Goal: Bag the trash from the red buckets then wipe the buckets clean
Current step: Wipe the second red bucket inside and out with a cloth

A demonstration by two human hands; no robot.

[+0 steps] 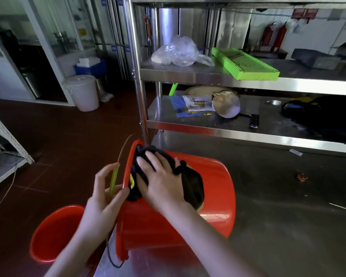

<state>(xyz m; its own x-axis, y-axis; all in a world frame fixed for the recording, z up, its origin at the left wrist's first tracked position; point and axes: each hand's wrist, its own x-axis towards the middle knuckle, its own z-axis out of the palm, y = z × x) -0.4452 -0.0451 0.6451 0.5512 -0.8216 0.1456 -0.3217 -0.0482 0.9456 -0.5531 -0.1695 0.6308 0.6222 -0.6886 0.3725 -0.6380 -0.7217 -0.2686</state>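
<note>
From the head view, a red bucket (214, 188) lies on its side at the left edge of the stainless-steel desk (288, 226), mouth facing left. The right hand (164, 182), its grip spread flat, presses a black cloth (192, 182) against the bucket's wall. The left hand (104, 196) pinches the yellow-green handle (114, 176) by the rim. A second red bucket (54, 232) stands on the dark red tiled floor (58, 132) beside the desk. Steel shelves (228, 76) rise behind.

Two bare forearms in view, no sleeves showing, left hand (106, 198) bare with slim fingers, no rings, right hand (162, 182) bare too, no glove, no watch, wrists unadorned
</note>
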